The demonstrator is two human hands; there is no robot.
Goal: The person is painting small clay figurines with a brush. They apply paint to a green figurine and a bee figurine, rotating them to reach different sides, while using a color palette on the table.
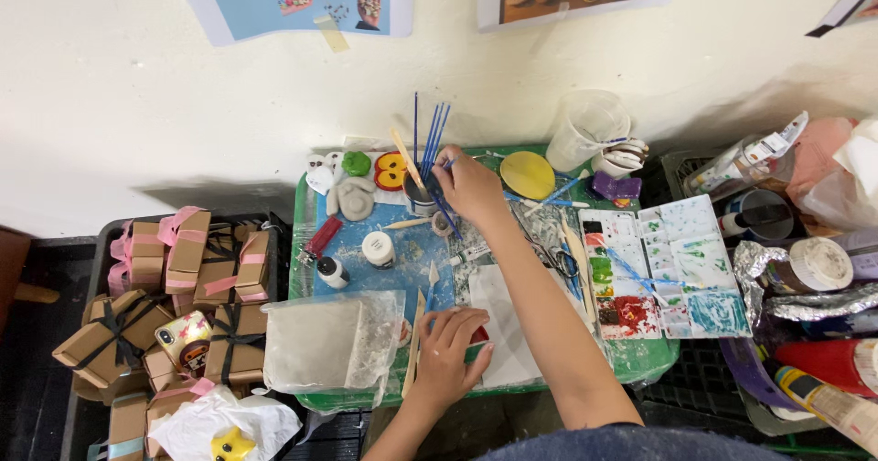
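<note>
— Near the far edge of the green surface (640, 362), what was the right hand (471, 187) doing?

— It was reaching to the cup of brushes (422, 196), fingers pinched together on the blue handle of a thin paintbrush (446, 207) just beside the cup. Whether the brush tip touched anything I could not tell.

— And the left hand (450, 351)?

— Down at the near edge, lying flat with fingers loosely curled on a small red-and-green piece (479, 338) over a white sheet (503, 328). It pressed the piece down rather than gripped it; most of the piece was hidden under the fingers.

— How far along did the work look?

— Partway, I'd judge. The paint palette (668, 269) toward the right edge already carried mixed greens, reds and blues, and several shaped clay figures (357, 196) sat at the far left corner, some painted, one grey and bare. The piece under the left hand showed colour, though how much was left to cover I couldn't say.

— Anything else close by?

— A bagged block of grey clay (329, 340) at the near left corner, two small paint bottles (377, 249) mid-surface, and brown gift boxes (183, 260) in a tray off the left edge.
</note>
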